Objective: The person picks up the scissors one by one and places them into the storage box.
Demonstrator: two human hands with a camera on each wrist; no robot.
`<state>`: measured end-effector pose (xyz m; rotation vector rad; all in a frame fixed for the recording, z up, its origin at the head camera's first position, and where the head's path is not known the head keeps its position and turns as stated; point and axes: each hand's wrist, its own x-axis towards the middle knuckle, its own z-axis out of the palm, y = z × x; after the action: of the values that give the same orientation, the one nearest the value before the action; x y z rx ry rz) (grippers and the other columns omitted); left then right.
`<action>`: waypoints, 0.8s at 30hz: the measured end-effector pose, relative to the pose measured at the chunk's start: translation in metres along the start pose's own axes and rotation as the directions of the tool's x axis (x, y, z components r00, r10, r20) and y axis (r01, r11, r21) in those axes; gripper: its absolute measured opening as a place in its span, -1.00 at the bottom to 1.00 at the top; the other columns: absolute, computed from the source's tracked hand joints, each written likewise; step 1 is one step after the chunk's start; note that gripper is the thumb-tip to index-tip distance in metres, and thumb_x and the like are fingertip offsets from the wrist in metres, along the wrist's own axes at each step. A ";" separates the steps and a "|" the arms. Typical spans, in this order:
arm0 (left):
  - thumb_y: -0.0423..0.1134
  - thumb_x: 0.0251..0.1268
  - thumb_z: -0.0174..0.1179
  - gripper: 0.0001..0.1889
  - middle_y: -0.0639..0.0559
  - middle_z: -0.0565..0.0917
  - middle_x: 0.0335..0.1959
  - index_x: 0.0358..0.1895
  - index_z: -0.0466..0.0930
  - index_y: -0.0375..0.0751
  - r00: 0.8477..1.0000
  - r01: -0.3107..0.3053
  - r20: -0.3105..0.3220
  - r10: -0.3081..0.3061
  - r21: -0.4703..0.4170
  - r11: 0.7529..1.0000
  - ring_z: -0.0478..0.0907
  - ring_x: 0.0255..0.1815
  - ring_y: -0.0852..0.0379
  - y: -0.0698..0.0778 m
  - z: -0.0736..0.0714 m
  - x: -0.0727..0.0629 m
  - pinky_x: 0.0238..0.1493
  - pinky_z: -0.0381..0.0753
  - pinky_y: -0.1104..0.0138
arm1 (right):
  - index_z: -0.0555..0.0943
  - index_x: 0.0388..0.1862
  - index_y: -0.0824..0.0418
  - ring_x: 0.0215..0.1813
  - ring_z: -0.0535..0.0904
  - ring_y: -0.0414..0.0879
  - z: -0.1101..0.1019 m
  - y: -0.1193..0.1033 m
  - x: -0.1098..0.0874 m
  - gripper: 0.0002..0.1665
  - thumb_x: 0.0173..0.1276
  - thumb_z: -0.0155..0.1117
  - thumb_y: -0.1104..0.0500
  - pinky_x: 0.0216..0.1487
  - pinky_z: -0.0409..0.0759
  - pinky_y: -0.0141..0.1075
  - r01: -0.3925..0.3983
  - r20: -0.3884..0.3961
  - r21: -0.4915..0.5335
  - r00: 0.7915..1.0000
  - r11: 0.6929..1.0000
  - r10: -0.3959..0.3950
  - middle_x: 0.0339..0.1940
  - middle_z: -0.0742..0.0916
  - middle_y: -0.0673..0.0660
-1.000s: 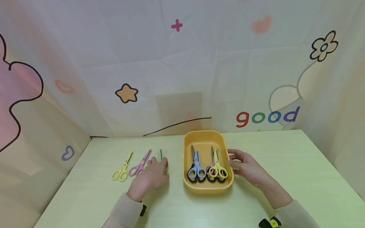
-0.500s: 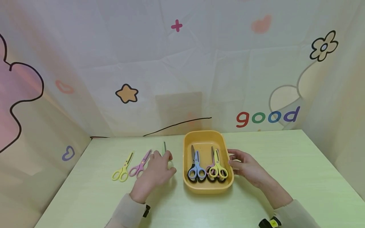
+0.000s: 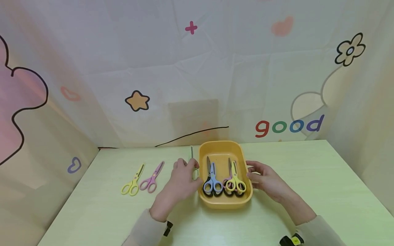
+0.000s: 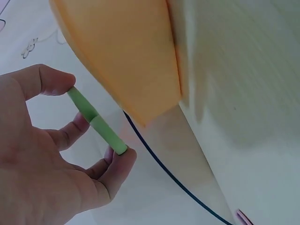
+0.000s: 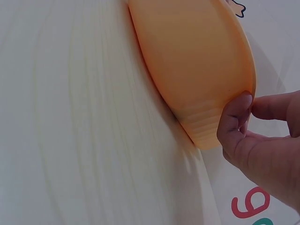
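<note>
My left hand pinches green scissors by the handle loops, its fingers and thumb at opposite sides. The blade points away toward the wall, just left of the yellow plastic tray. My right hand grips the tray's right rim between thumb and fingers, as the right wrist view shows. Inside the tray lie blue scissors over a black-handled pair on the left, and yellow scissors over pink and black-handled ones on the right.
On the table left of my left hand lie another pair of yellow scissors and pink scissors, side by side. A printed cloth hangs behind and at both sides of the table.
My left hand has lifted the green scissors and carried them right, to the tray's left side, leaving the pink scissors fully uncovered. My right hand stays at the tray's rim.
</note>
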<state>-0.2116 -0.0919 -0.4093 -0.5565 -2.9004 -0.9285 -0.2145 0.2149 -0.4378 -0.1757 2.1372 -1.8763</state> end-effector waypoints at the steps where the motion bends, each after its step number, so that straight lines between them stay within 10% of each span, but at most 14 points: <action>1: -0.21 0.20 0.22 -0.66 -0.20 0.32 -0.12 0.03 0.45 -0.14 1.000 -0.008 0.002 0.008 -0.020 1.000 0.28 -0.04 -0.16 0.002 0.001 0.000 -0.16 0.45 0.07 | 0.12 0.58 0.43 0.06 0.51 0.10 0.000 0.000 0.000 -0.31 0.60 0.07 0.29 0.04 0.67 -0.22 0.000 0.001 0.000 1.000 1.000 0.000 0.17 0.43 0.37; 12: -0.24 0.21 0.26 -0.65 -0.09 0.27 -0.21 0.05 0.49 -0.18 0.991 -0.134 -0.015 0.134 0.001 0.991 0.23 -0.12 -0.07 0.027 0.017 0.001 -0.23 0.35 0.17 | 0.11 0.59 0.44 0.06 0.51 0.09 -0.001 0.001 0.001 -0.31 0.61 0.07 0.29 0.04 0.67 -0.22 0.002 0.011 0.009 1.000 1.000 -0.002 0.18 0.43 0.37; 24: -0.16 0.28 0.30 -0.67 -0.11 0.33 -0.15 0.04 0.49 -0.13 0.988 -0.145 0.072 0.138 0.107 0.984 0.28 -0.11 -0.05 0.045 0.034 0.009 -0.22 0.44 0.23 | 0.11 0.59 0.43 0.06 0.51 0.08 -0.001 0.001 0.000 -0.31 0.61 0.08 0.27 0.03 0.67 -0.22 -0.001 0.009 0.012 1.000 1.000 0.001 0.19 0.43 0.37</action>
<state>-0.2020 -0.0353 -0.4104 -0.7855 -2.8995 -0.7388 -0.2149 0.2161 -0.4386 -0.1806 2.1193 -1.8838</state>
